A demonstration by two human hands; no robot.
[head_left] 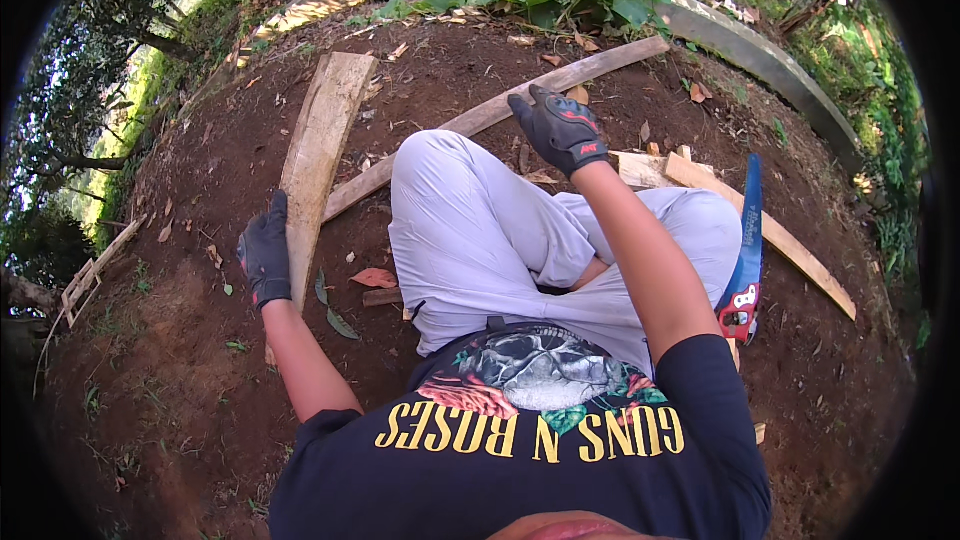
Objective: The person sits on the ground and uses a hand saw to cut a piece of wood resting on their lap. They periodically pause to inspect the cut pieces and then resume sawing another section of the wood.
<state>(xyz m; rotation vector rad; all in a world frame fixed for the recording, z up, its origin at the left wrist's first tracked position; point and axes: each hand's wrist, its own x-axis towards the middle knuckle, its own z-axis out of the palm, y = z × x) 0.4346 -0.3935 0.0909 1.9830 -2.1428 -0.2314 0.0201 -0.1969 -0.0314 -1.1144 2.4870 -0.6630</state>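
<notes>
While brown soil (180, 380) surrounds the seated person (450, 480), a wide board (325, 140) lies at left, meeting a long plank (485, 114) that slants beyond the knees. A blue-bladed saw (748, 250) is beside the right knee. Gloved and half curled, the left hand (265, 252) touches the board's edge, the right hand (560, 130) the plank; I cannot tell whether either grips.

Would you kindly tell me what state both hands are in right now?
Left hand: holding the wide, pale wooden plank by its edge.
Right hand: on the long, narrow brown wooden board; grip unclear.
</notes>
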